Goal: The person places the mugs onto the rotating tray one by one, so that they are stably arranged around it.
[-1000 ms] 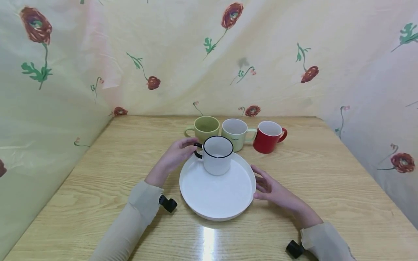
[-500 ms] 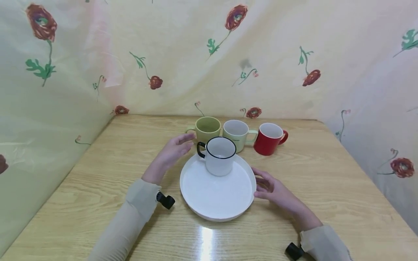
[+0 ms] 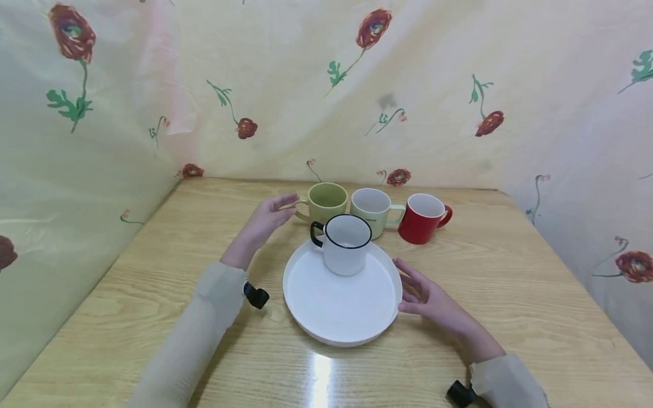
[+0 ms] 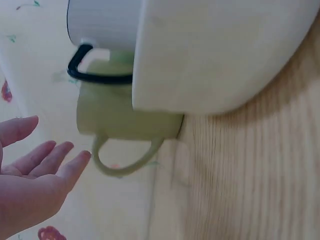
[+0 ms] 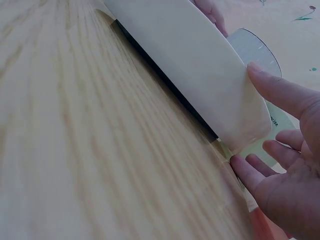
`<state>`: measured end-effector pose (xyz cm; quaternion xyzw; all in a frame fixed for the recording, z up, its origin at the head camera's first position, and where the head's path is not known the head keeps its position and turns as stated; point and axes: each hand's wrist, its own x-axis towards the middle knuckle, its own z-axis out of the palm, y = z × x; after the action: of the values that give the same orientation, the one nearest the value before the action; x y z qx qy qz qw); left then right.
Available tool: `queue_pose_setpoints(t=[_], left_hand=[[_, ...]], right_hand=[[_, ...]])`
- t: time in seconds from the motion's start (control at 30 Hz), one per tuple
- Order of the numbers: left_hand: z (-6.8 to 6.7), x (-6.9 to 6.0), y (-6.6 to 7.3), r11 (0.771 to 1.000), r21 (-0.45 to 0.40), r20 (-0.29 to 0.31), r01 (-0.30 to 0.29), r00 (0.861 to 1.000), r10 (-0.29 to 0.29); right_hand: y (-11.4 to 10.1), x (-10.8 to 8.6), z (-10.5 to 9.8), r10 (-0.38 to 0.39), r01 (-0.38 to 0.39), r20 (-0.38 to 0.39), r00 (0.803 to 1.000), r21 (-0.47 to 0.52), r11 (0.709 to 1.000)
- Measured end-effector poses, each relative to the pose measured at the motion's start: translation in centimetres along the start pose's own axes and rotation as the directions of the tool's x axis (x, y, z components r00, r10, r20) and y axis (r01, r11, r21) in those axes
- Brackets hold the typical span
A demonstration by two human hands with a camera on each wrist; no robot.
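A white enamel mug point(image 3: 346, 255) with a black rim and handle stands on the far part of a round white tray point(image 3: 336, 311). My left hand point(image 3: 266, 222) is beside the handle of a green mug point(image 3: 325, 208) behind the tray. In the left wrist view its fingers are extended and hold nothing, the fingertips close to that green handle point(image 4: 125, 170). At the tray's right edge is my right hand point(image 3: 431, 297), fingers loosely bent. From the right wrist, the thumb point(image 5: 270, 82) lies against or very near the tray wall; contact is hard to tell.
Right of the green mug stand a pale green mug point(image 3: 371, 215) with small lettering and a red mug point(image 3: 420, 221), handles to the right. Flowered cloth point(image 3: 433, 102) hangs behind and beside the wooden table point(image 3: 510, 272).
My left hand has let go of the white enamel mug's black handle and moved up and left to beside the green mug's handle. My right hand has stayed at the tray.
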<state>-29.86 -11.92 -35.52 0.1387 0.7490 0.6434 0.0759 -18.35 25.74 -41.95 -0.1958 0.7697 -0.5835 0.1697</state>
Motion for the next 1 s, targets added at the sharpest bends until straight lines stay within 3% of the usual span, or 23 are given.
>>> queue_pose_setpoints(t=[0.2, 0.47, 0.67, 1.0], left_hand=[[-0.4, 1.5, -0.5, 0.999, -0.024, -0.048, 0.024, 0.999, -0.025], [-0.7, 3.3, -1.5, 0.993, -0.038, -0.111, 0.112, 0.987, -0.116], [-0.5, 4.3, -2.5, 0.978, -0.138, -0.103, 0.159, 0.979, -0.174], [0.1, 5.1, -3.8, 0.965, -0.188, -0.130, 0.183, 0.969, -0.210]], right_hand=[[0.2, -0.1, 0.2, 0.014, -0.015, -0.017, 1.000, -0.019, 1.000], [-0.2, -0.1, 0.3, 0.008, -0.009, -0.027, 1.000, -0.025, 1.000], [-0.4, 0.1, 0.3, 0.027, -0.028, -0.041, 0.999, -0.039, 0.999], [-0.3, 0.2, 0.6, 0.031, -0.034, -0.081, 0.996, -0.037, 0.999]])
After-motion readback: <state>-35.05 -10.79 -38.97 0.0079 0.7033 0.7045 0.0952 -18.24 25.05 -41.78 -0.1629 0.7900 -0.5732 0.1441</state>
